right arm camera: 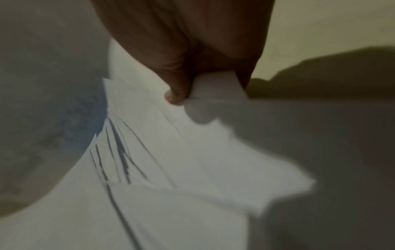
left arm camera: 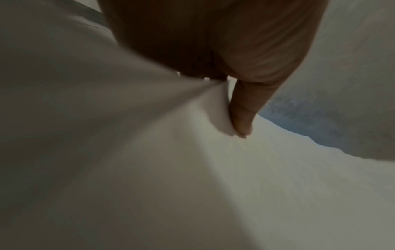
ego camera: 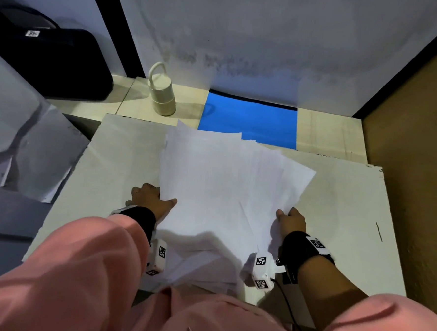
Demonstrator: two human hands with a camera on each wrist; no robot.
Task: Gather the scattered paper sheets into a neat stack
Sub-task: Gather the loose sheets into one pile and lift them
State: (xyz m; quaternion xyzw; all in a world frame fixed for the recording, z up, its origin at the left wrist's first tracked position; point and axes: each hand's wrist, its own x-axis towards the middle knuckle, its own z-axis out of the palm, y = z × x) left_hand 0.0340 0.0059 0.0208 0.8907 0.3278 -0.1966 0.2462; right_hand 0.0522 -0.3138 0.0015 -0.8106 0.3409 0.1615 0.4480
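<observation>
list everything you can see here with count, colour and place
paper sheets: several, exact count unclear, white, fanned in a loose pile on the board, held at both side edges
board: one, off-white, under the sheets
bottle: one, cream with loop handle, upright on the floor beyond the board's far left corner
mat: one, blue, on the floor beyond the board
bag: one, black, far left
crumpled sheets: white, count unclear, left of the board
left hand: grips the pile's left edge, thumb on top
right hand: pinches the pile's right edge
sleeves: two, pink
</observation>
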